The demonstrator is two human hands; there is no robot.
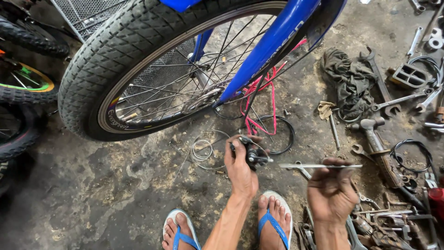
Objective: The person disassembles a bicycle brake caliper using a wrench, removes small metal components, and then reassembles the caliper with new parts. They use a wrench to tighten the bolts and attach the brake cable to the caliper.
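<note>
Black brake caliper part (252, 155) pinched in left hand (240, 169), just below the blue bike wheel (138, 69). Right hand (330, 190) grips a thin metal tool (319, 165) pointed at it. Likely mid-adjustment; tool tip needs seating on the part's bolt.

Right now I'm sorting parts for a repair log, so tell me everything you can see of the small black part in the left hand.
The small black part is a compact metal mechanism, dark with a few silvery bolts or fittings, scuffed and greasy-looking. It is held up off the floor in the left hand, fingers wrapped around its left side, its right end pointing toward the slim metal tool in the right hand. Tool tip and part look close, but whether they touch I cannot tell. Finer details are too small to make out.
</note>
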